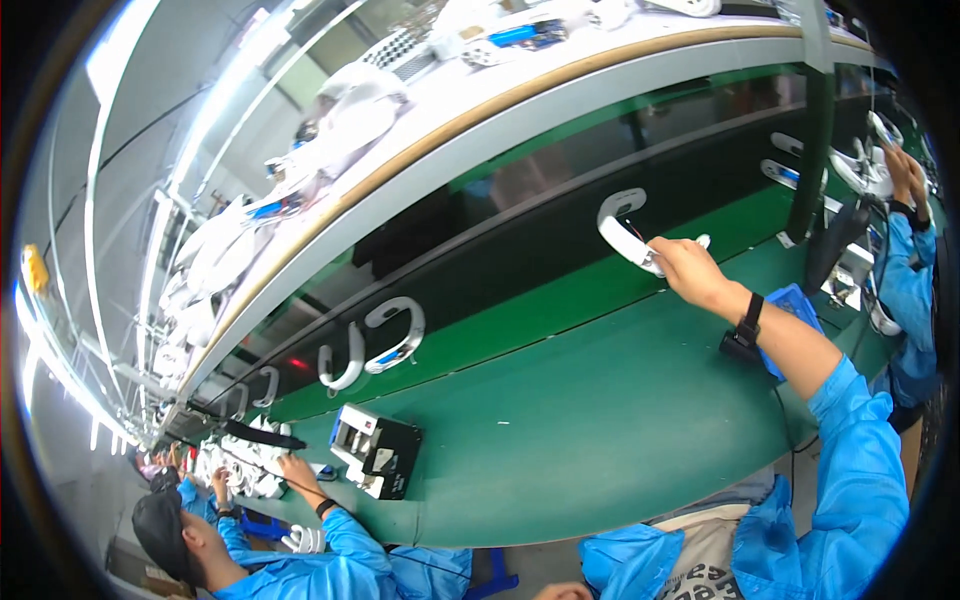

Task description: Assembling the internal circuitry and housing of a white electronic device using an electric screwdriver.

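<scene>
At the bottom edge of the frame my left hand (562, 591) barely shows, so I cannot tell whether it grips anything. Right of centre, my right hand (685, 262) reaches out over the green bench (600, 420), fingers closed round one end of a white curved headset shell (622, 228) at the black conveyor belt (520, 240). I judge it best kept level and gripped by its end. Further left, more white shells (395, 335) ride the belt
</scene>
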`<state>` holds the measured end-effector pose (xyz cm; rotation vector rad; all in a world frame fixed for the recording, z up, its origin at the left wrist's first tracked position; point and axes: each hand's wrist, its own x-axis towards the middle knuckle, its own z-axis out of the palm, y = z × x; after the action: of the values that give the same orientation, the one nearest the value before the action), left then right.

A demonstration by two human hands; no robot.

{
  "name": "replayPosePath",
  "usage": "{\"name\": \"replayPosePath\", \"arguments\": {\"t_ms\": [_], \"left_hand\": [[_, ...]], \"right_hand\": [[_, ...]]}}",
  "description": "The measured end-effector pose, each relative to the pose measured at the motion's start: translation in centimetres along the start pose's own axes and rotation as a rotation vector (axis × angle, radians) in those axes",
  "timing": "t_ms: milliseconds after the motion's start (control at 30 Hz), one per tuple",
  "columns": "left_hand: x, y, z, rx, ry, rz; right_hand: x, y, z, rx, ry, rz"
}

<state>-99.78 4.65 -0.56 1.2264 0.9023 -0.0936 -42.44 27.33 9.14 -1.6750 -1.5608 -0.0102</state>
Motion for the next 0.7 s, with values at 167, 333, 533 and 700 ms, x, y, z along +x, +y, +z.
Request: {"name": "replayPosePath", "arguments": {"t_ms": [167,333,533,700], "left_hand": [[-0.7,-1.9,-2.1,-0.049,0.091,0.014],[0.9,-2.8,-3.2,-0.077,0.103,0.026],[2.1,-2.9,-2.9,-0.094,0.093,0.022],[3.0,-1.5,-3.8,-0.058,0.068,0.017]], "right_hand": [[0.4,2.4,6.2,-0.287,0.073,-0.153],[-3.2,-6.3,0.5,0.011,-0.510,-0.112],[-8.6,-11.4,-4.8,0.296,-0.733,-0.018],[-13.4,-11.5,-5.2,0.350,-0.787,0.043]]}}
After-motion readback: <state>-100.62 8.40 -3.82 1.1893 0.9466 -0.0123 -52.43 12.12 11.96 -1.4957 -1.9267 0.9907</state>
